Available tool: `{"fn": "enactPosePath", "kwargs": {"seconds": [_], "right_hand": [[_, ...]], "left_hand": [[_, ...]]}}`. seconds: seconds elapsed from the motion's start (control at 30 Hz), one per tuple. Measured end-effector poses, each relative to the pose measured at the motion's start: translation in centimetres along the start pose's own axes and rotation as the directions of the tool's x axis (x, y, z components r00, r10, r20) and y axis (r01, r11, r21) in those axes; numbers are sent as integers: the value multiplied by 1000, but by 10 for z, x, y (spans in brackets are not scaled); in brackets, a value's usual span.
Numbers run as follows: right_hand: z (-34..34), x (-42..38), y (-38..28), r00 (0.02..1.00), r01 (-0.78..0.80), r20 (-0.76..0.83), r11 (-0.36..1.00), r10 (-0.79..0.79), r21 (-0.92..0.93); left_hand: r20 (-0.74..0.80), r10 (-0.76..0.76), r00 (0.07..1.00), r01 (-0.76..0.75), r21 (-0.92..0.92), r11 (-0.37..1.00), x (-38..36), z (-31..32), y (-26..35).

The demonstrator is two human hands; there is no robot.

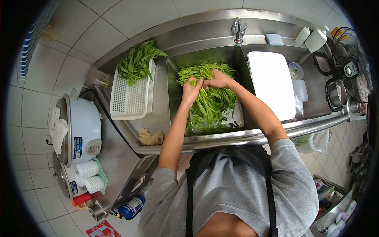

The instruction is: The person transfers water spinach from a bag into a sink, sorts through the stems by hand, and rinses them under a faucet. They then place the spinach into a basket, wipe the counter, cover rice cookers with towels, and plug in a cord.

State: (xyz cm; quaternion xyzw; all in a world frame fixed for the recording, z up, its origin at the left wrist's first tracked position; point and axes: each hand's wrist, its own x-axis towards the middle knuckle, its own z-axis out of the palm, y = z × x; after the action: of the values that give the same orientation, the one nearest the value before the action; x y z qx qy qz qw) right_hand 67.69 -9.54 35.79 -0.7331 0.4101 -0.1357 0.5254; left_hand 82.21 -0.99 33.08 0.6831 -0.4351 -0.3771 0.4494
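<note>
Leafy green vegetables [211, 104] with long stems fill much of the left sink basin [173, 91]. Over them, my left hand [191, 93] has its fingers closed on some green stems. Close beside it, almost touching, my right hand [218, 79] is also closed around stems of the same greens. A white perforated basket [130, 98] stands on the steel counter to the left, with more leafy greens [138, 63] at its back end.
A faucet [238, 33] rises behind the basin. The white board [272, 85] lies over the right basin. A tan cloth [151, 137] sits near the front edge. Rice cookers [85, 122] stand at left; pots [336, 93] and a fan [349, 69] are at right.
</note>
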Motion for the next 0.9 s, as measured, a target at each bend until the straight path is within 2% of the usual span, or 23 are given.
{"fn": "enactPosePath", "kwargs": {"seconds": [0.07,0.1,0.2,0.23,0.27,0.33,0.43,0.47,0.53,0.6,0.63,0.73,0.77,0.87,0.9], "right_hand": [[11,3,6,973,-93,-224,984,58,-153],[9,10,11,985,-124,-140,980,102,-156],[6,6,30,993,-86,-63,985,97,151],[2,4,32,982,-178,-38,970,187,164],[-5,2,34,965,-250,-25,943,262,218],[-18,-7,30,914,-390,23,863,405,321],[-15,1,43,928,-344,97,725,361,596],[-13,8,53,932,-325,106,665,348,673],[-12,12,50,940,-294,79,673,331,679],[-14,10,43,929,-299,41,681,367,669],[-13,8,38,934,-263,30,625,357,735],[-26,0,24,930,-274,-50,778,364,565],[-32,-6,19,951,-251,-26,820,307,515],[-38,9,40,988,-149,95,910,121,387],[-43,-4,23,990,-100,133,908,50,406]], "left_hand": [[-20,-6,1000,7,95,995,-11,0,19],[-45,134,990,-131,74,989,-10,2,15],[-138,228,964,-219,78,973,-2,-7,-1],[-152,137,979,-147,-54,988,-5,-12,-2],[-152,69,986,-80,-64,995,-7,-19,-2],[-8,31,999,-31,16,999,-10,-32,2],[285,-124,950,44,270,962,-25,-25,24],[372,-125,920,8,300,954,-30,-16,27],[506,-223,834,-7,413,911,-34,2,21],[446,-153,882,-121,528,841,-35,15,7],[419,-114,901,-172,584,793,-35,19,2],[418,-161,894,-95,528,844,-28,14,3],[454,-199,868,-47,475,879,-27,10,8],[467,-248,849,3,466,885,-25,-1,19],[453,-251,856,12,467,884,-25,-3,22]]}}
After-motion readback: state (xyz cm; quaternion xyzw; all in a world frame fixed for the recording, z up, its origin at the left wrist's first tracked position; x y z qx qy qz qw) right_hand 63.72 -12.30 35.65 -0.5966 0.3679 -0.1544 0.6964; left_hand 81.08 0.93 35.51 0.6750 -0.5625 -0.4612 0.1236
